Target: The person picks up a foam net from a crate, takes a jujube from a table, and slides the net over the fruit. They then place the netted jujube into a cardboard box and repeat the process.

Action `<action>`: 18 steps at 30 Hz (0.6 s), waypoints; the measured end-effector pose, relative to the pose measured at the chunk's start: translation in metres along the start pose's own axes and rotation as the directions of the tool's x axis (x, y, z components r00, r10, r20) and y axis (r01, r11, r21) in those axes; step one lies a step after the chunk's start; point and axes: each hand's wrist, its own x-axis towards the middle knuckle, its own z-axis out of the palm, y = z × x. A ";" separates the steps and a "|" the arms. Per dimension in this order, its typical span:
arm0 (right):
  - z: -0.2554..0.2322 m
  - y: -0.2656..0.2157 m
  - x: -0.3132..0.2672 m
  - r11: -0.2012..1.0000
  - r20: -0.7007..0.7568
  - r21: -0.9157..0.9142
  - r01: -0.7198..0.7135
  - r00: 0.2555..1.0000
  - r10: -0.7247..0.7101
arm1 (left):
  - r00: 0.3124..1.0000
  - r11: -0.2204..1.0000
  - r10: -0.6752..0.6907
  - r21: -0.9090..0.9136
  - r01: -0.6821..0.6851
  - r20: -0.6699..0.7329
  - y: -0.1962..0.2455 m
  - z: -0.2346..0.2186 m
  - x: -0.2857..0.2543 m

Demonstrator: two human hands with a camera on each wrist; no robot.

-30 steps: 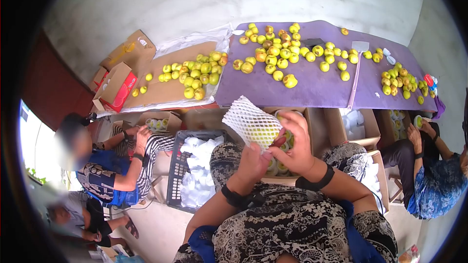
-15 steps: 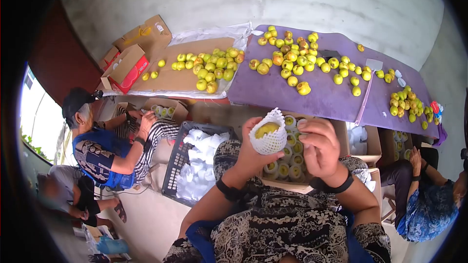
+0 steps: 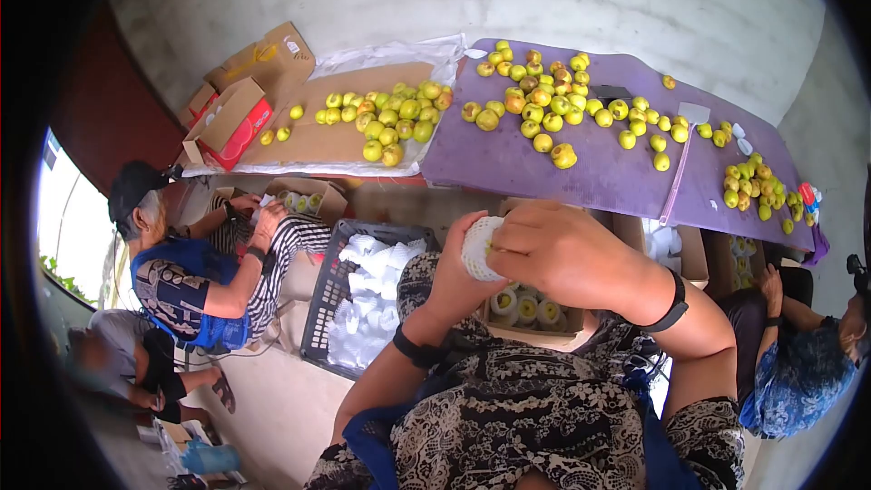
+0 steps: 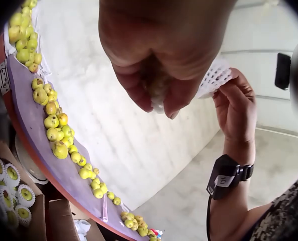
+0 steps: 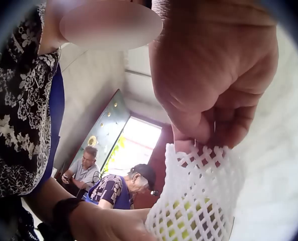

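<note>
A white foam net (image 3: 477, 249) wraps a yellow-green apple, whose colour shows through the mesh (image 5: 191, 211) in the right wrist view. My left hand (image 3: 454, 279) grips its side, thumb beneath; the same hand (image 5: 109, 224) is low in the right wrist view. From the right, my right hand (image 3: 567, 254) reaches over the net, and its fingers pinch the rim, as the right hand (image 5: 216, 75) shows close up. In the left wrist view the left hand (image 4: 164, 45) fills the top, with the right hand (image 4: 236, 110) at the mesh (image 4: 216, 78).
Below the hands stands a carton of netted apples (image 3: 526, 336). Left of it, a black crate (image 3: 319, 327) holds white nets. Loose apples (image 3: 399, 113) lie on cardboard and on a purple-covered table (image 3: 608, 172). People sit at the left (image 3: 204, 281) and right (image 3: 798, 372).
First both hands were at the stretched net; then the left held the netted apple with the right apart. Now the right hand has moved left onto the net, and the net has turned.
</note>
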 end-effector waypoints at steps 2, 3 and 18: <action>0.002 0.001 -0.001 1.000 0.078 0.006 -0.007 0.997 0.006 | 1.000 1.000 0.014 0.023 -0.014 -0.007 -0.002 0.001 0.000; 0.001 0.001 -0.002 1.000 0.083 0.007 -0.010 0.997 0.010 | 1.000 0.999 0.027 0.023 -0.027 0.003 -0.002 0.002 0.000; 0.015 -0.003 -0.027 0.964 0.232 0.074 -0.254 0.945 0.231 | 0.876 0.833 0.366 0.310 -0.458 0.313 0.034 0.013 0.014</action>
